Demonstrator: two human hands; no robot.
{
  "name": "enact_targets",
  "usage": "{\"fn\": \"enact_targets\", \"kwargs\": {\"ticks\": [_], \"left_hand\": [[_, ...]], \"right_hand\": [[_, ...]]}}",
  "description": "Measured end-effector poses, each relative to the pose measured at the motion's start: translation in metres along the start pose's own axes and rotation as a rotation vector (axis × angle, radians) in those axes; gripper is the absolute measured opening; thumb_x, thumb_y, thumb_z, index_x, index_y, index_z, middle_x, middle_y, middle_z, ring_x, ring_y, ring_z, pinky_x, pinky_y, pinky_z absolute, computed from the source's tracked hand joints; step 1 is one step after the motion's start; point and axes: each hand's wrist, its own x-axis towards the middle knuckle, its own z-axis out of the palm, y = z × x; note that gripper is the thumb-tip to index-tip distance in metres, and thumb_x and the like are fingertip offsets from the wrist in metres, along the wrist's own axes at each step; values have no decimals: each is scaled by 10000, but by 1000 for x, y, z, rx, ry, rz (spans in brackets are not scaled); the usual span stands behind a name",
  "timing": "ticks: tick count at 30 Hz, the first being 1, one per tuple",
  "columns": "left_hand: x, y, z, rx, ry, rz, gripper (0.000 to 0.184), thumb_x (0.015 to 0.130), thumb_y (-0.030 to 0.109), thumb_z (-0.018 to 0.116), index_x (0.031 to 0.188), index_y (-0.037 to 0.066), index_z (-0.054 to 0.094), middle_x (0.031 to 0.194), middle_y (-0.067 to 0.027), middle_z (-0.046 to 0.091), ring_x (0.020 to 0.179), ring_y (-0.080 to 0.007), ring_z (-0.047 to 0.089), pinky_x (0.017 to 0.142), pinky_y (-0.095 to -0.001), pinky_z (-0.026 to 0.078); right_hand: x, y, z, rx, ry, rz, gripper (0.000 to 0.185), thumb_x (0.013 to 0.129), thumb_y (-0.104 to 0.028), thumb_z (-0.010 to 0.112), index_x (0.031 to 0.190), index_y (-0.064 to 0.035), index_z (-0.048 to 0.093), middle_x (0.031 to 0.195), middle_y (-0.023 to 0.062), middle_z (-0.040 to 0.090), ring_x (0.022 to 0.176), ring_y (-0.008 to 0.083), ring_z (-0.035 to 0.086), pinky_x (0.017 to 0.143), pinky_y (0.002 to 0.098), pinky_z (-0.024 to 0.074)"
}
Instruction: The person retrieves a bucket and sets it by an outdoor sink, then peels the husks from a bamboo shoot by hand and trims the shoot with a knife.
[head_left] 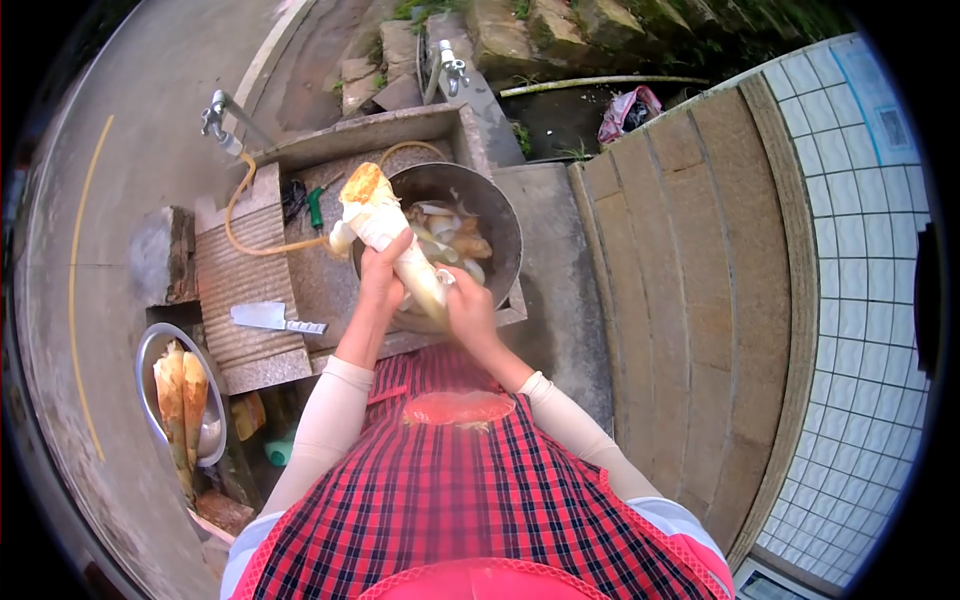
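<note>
Holding stalk (384, 224) over pot (503, 222) (knife (262, 316) near).

One head-worn view looks forward and steeply down, close above left hand (383, 276) and right hand (472, 309).

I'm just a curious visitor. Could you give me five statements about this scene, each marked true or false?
1. The left hand and right hand are both on the pale shoot. True.
2. The knife is in the right hand. False: it lies on the ridged slab.
3. The metal bowl holds long brownish shoots. True.
4. The large pot is empty. False: pale pieces are in it.
5. The apron is plain green. False: it is mostly red, with dark checks.
</note>
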Motion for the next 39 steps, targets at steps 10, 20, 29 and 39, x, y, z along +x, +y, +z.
{"fn": "enact_targets", "kwargs": {"ticks": [10,20,29,39], "left_hand": [[6,16,20,17,98,33,354,759,37,704,1061,5,522,938,-75,589,817,-196,588,721,-325,501],[35,-2,37,99,177,50,321,738,138,737,968,8,557,805,-104,620,673,-198,608,596,-334,520],[10,6,23,-63,-81,-43,396,775,175,657,1082,-37,526,924,-137,618,814,-235,619,744,-352,527],[-32,-14,27,94,-70,90,448,791,132,677,1155,-42,482,1051,-114,599,947,-213,584,881,-356,455]], "right_hand": [[21,-11,-12,747,-27,399,200,926,-117,502,998,34,613,842,70,649,751,110,575,730,235,451],[21,-86,-109,528,-270,83,152,937,-101,471,936,12,572,582,-49,455,518,16,396,474,181,314],[73,72,-50,-123,-385,-253,434,830,-283,630,1107,43,560,888,153,654,735,268,630,671,352,494],[73,19,-74,399,-1067,281,293,918,-289,529,948,-12,616,741,17,617,647,74,573,557,247,458]]}}
